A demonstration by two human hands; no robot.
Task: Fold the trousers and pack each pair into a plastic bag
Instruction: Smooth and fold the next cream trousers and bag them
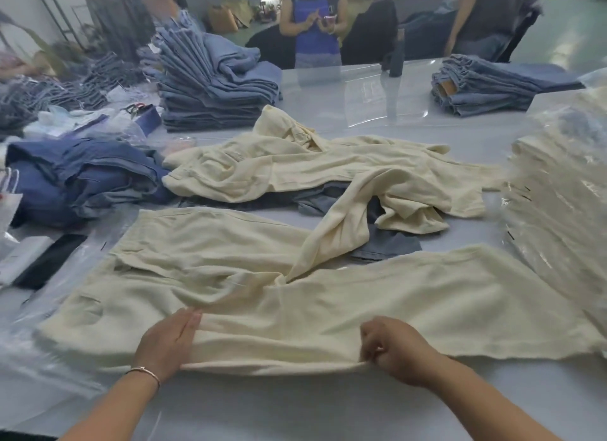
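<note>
While the left hand (167,340) lies flat with straight fingers on the cream trousers (249,296), pressing the cloth down, the right hand (392,350) has its grip closed on the near edge of the same pair, fingers curled and pinching the hem of cloth at the desk's front. That pair is spread across the desk (328,404) straight in front of the person, waist to the left, one leg running right along the near edge and the other leg thrown up and twisted away toward the middle. By my reading it is only being laid out and smoothed; no fold has been made in it yet, and it is in no bag.

Beyond it, a second cream pair (295,168) lies rumpled and unfolded, partly over some grey-blue cloth (384,243). To the right, a stack of bagged cream trousers (558,191) sits in shiny plastic, so some pairs look already packed. Flat clear bags (56,312) seem to lie under and left of the spread pair, though their edges are hard to make out. A heap of dark blue garments (82,178) sits at the left, and folded denim stacks (213,89) stand farther back.

So the job looks partly done: this pair needs its legs aligned, folding and bagging, and the loose pair behind awaits the same.
</note>
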